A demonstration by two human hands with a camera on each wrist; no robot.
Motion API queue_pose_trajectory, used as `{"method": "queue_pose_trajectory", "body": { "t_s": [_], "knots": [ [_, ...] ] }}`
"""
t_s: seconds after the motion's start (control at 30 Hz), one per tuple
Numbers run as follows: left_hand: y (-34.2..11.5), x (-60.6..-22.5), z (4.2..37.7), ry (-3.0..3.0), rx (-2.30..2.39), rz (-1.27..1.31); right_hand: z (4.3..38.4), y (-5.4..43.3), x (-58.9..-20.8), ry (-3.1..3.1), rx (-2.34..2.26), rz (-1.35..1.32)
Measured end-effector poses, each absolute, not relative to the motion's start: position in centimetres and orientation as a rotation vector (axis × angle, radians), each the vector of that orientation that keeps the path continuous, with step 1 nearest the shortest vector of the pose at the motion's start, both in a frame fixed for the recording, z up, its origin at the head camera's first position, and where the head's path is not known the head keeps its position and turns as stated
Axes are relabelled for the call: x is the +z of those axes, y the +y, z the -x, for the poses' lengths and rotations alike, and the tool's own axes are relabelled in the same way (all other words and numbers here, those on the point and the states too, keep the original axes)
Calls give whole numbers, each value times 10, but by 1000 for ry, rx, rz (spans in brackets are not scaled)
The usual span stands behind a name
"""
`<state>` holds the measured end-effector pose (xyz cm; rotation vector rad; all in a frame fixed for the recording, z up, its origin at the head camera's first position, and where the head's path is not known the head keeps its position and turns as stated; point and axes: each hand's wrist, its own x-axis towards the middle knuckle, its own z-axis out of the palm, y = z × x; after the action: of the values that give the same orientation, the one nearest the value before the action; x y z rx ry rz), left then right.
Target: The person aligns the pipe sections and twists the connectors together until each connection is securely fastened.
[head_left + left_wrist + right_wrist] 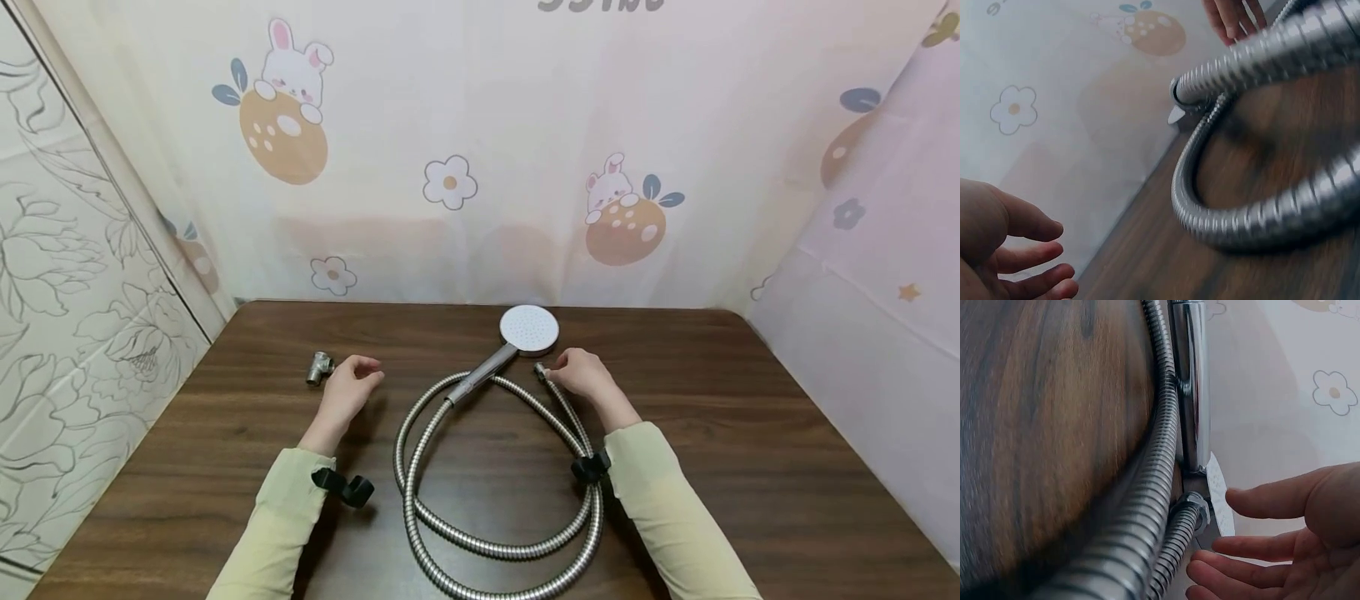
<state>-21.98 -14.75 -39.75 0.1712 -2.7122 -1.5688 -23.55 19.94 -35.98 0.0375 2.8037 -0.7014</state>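
Observation:
A shower head (529, 330) with a white face and chrome handle (482, 373) lies at the back middle of the table. Its ribbed metal hose (517, 552) is looped in front of it. My right hand (581, 372) is at the hose's free end, where a metal nut (1196, 503) shows; thumb and fingers are spread apart beside it in the right wrist view. On the left, my left hand (350, 388) hovers with loosely bent fingers and nothing between them. Just left of it sits a small chrome T-shaped pipe fitting (320, 367).
The dark wooden table (750, 467) meets a printed curtain (510, 108) along its back edge. A black camera strap (342, 487) sits on the left wrist, another (590, 467) on the right, which overlaps the hose in the head view.

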Motion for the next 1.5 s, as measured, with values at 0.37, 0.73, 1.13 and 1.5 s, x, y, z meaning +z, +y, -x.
{"method": "queue_pose_trajectory", "body": {
  "t_s": [0.37, 0.73, 1.13, 1.5],
  "knots": [
    [-161, -397, 220, -2628, -1532, -392, 241, 202, -360, 2782, -623, 5],
    [-174, -396, 223, -2629, -1433, -470, 248, 206, -359, 2752, -557, 43],
    [-189, -396, 234, -2776, -1325, -506, 258, 215, -363, 2530, -798, 76],
    [-196, -400, 244, -2870, -1294, -524, 265, 217, -368, 2485, -852, 168]
  ]
}}
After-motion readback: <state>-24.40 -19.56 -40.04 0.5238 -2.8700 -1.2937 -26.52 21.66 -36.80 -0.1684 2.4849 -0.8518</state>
